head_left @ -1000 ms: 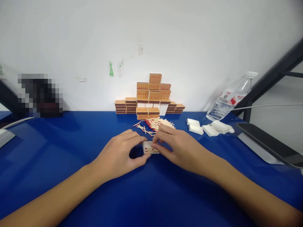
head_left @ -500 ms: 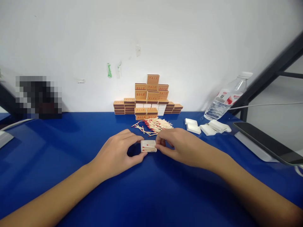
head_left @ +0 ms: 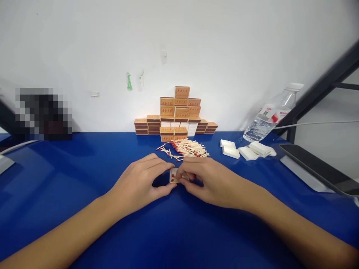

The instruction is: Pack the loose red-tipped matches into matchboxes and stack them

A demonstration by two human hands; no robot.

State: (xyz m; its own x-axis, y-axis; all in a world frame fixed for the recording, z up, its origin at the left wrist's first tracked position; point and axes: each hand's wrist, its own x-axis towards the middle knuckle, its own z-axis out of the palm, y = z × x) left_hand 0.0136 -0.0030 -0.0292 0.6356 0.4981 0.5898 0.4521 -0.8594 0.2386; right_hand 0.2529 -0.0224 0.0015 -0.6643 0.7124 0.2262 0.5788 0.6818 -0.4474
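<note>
We have the white tray [head_left: 174, 171] on the blue tabletop [head_left: 112, 239], front & ctr, btwn our hands, just nearer us than the loose match pile [head_left: 190, 148]. Its long axis runs L–R across our view, open side up; R part mostly hidden behind our fingers. Red heads of the matches inside [head_left: 173, 176] sit at the L end; sticks largely covered.

Our L hand [head_left: 144, 177] comes in from lower L, back of hand up, fingers bent: index at tray's far edge, thumb at near edge, so we're gripping the tray btwn them. Our R hand [head_left: 209, 177] comes from lower R, wrist low, knuckles arched, thumb & index tips drawn close over the tray; can't tell if they're pinching a match.

Materials: tray looks like thin white card, rectangular. Pile = slim pale wood sticks w/ red tips, jumbled. Behind it, orange-brown matchboxes [head_left: 181, 112], boxy, w/ dark side strips & red print, stacked in stepped tiers against the white wall [head_left: 224, 56]. To R, more white trays [head_left: 231, 151], a clear ribbed plastic bottle [head_left: 269, 116], tilted, & a dark, flat phone [head_left: 316, 168].
</note>
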